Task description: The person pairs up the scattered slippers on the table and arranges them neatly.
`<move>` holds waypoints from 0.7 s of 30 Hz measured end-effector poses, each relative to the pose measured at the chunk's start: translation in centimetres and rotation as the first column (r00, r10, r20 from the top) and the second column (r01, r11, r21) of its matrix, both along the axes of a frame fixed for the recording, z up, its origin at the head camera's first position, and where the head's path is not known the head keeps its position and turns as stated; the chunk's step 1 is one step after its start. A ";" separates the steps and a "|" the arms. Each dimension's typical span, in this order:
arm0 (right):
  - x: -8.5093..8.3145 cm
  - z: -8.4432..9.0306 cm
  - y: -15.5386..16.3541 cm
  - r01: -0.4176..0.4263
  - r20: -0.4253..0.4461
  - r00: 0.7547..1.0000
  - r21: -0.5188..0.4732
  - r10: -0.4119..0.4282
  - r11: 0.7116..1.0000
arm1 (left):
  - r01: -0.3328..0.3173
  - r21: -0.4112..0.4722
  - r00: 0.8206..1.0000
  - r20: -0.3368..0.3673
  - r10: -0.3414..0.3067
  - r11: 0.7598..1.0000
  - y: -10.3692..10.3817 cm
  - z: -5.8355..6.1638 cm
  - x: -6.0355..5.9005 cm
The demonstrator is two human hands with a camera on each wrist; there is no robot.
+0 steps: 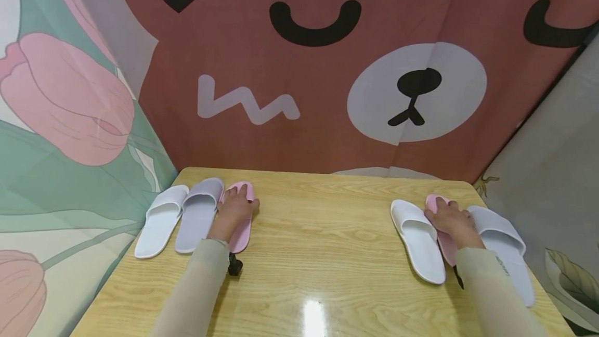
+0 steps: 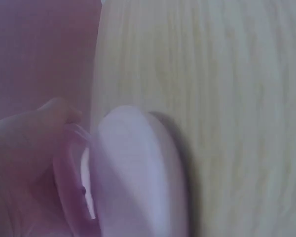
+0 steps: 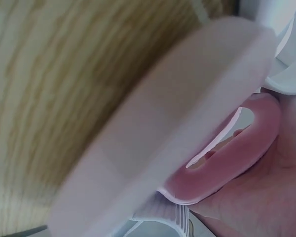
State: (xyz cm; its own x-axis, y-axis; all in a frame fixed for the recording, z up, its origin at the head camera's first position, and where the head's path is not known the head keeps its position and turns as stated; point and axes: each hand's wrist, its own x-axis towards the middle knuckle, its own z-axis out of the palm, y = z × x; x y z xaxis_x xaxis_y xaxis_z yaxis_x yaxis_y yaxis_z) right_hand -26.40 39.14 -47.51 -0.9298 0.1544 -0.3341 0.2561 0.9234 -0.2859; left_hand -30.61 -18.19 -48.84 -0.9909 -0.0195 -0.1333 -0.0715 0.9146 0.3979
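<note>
Left group, far-left edge of the worktop (image 1: 318, 233): white slipper (image 1: 161, 220), grey slipper (image 1: 198, 213), then the pink slipper (image 1: 243, 233), all three side by side with toes pointing away from me. My left hand (image 1: 235, 208) lies on top of the pink one's strap. In the left wrist view the fingers (image 2: 24, 148) look curled in under the strap, so I read it as a grip, though the picture is blurred.

Middle of the worktop: bare wood with a glare spot.

Right group: second white slipper (image 1: 418, 246), second pink slipper (image 1: 444, 241) wedged between it and the second grey slipper (image 1: 503, 248). My right hand (image 1: 451, 221) covers the pink one. The right wrist view shows fingers (image 3: 222, 148) through the strap opening, holding it, the sole tilted up off the wood.

Note on technique: keep fingers hooked well under each strap, not pinching the edge. Lift straight up before sliding, since the neighbours on both sides sit touching or just beside and would drag along. Keep both soles level.
</note>
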 end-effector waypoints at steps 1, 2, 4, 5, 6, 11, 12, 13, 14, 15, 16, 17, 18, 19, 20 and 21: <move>0.0 0.0 -0.1 -0.001 -0.003 1.000 -0.007 0.001 1.000 | -0.002 -0.005 1.000 -0.005 0.002 1.000 0.0 -0.1 0.0; 0.0 0.0 -0.1 0.000 -0.006 1.000 -0.011 0.000 1.000 | -0.002 -0.011 1.000 -0.012 0.002 1.000 0.0 -0.1 0.1; 0.1 0.0 -0.2 0.003 -0.012 1.000 -0.015 -0.003 1.000 | -0.005 -0.019 1.000 -0.025 0.004 1.000 0.1 -0.3 0.2; 0.2 -0.1 -0.2 0.005 -0.014 1.000 -0.014 -0.005 1.000 | -0.006 -0.023 1.000 -0.030 0.005 1.000 0.1 -0.3 0.2; 0.2 -0.1 -0.3 0.008 -0.015 1.000 -0.013 -0.009 1.000 | -0.006 -0.027 0.999 -0.032 0.005 1.000 0.1 -0.3 0.3; 0.4 -0.1 -0.2 0.015 -0.022 1.000 -0.006 -0.015 1.000 | 0.000 -0.037 0.999 -0.035 -0.001 0.999 0.4 -0.3 0.4; 0.4 -0.2 -0.2 0.013 -0.026 1.000 -0.008 -0.013 1.000 | 0.000 -0.040 0.999 -0.036 -0.002 0.999 0.3 -0.3 0.4; 0.4 -0.2 -0.2 0.012 -0.029 1.000 -0.008 -0.012 1.000 | 0.000 -0.040 0.999 -0.038 -0.002 0.999 0.3 -0.4 0.4; 0.4 -0.2 -0.2 0.009 -0.031 0.999 -0.007 -0.010 1.000 | 0.001 -0.042 0.999 -0.040 -0.002 0.999 0.3 -0.4 0.4; 0.4 -0.2 -0.2 0.006 -0.034 0.999 -0.006 -0.006 1.000 | -0.001 -0.042 0.999 -0.042 -0.001 0.999 0.2 -0.5 0.4; 0.4 -0.3 -0.2 0.005 -0.035 0.999 -0.008 -0.005 1.000 | -0.003 -0.041 0.999 -0.043 0.001 0.999 0.2 -0.5 0.4; 0.4 -0.4 -0.2 0.006 -0.039 0.999 -0.012 -0.006 1.000 | -0.003 -0.041 0.999 -0.045 0.001 0.999 0.1 -0.6 0.4; 0.3 -0.5 -0.2 0.005 -0.044 0.999 -0.012 -0.005 1.000 | -0.002 -0.037 0.999 -0.047 0.000 0.999 0.0 -0.6 0.4; 0.3 -0.6 -0.3 0.005 -0.050 0.999 -0.014 -0.006 1.000 | -0.001 -0.036 0.999 -0.050 -0.001 0.999 0.0 -0.7 0.4; 0.3 -0.7 -0.2 0.004 -0.055 0.998 -0.018 -0.005 1.000 | 0.001 -0.036 0.999 -0.054 -0.003 0.999 0.0 -0.8 0.3; 0.3 -0.7 -0.2 0.003 -0.059 0.998 -0.024 -0.005 1.000 | 0.003 -0.036 0.999 -0.053 -0.005 0.999 0.0 -0.8 0.3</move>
State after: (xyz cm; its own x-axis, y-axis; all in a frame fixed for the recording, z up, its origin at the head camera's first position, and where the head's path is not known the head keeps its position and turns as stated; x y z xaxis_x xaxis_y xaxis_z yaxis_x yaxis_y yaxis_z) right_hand -26.13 38.91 -48.22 -0.9475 0.1506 -0.2822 0.2416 0.9151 -0.3227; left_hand -30.32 -18.22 -49.66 -0.9966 -0.0192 -0.0798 -0.0474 0.9285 0.3683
